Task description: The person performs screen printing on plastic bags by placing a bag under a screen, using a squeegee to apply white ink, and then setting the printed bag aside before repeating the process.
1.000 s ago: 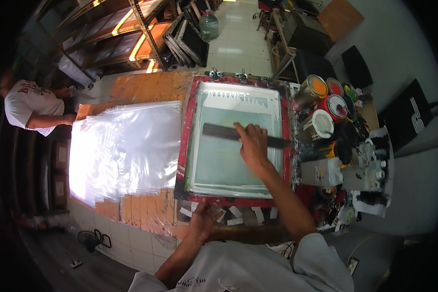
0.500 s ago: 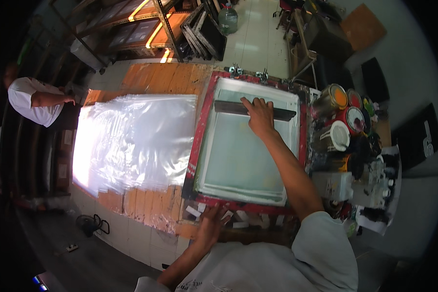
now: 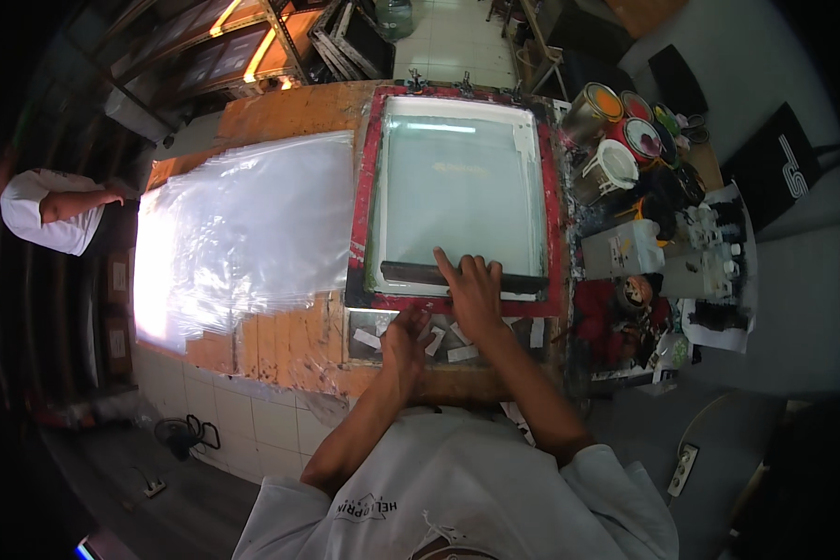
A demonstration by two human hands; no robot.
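A screen-printing frame [image 3: 359,217] with red, paint-marked borders lies on the wooden table, its pale greenish mesh [image 3: 462,205] facing up. Across the near end of the mesh lies a long dark squeegee [image 3: 401,272]. My right hand [image 3: 476,294] grips it right of its middle, index finger stretched along the far side. My left hand [image 3: 405,343] is at the frame's near edge, fingers curled on the red border. Left of the frame, a wide stack of clear plastic sheets [image 3: 252,219] shines under strong light.
Open paint cans [image 3: 599,105] and a white tub [image 3: 614,166] crowd the right side, beside translucent plastic containers [image 3: 623,247]. Small white pieces [image 3: 461,354] lie below the frame's near edge. Clamps [image 3: 465,86] sit at its far edge. Another person [image 3: 56,210] stands at far left.
My right hand has drawn the squeegee from the far end of the mesh to its near end. My left hand stays by the near border. The view has shifted.
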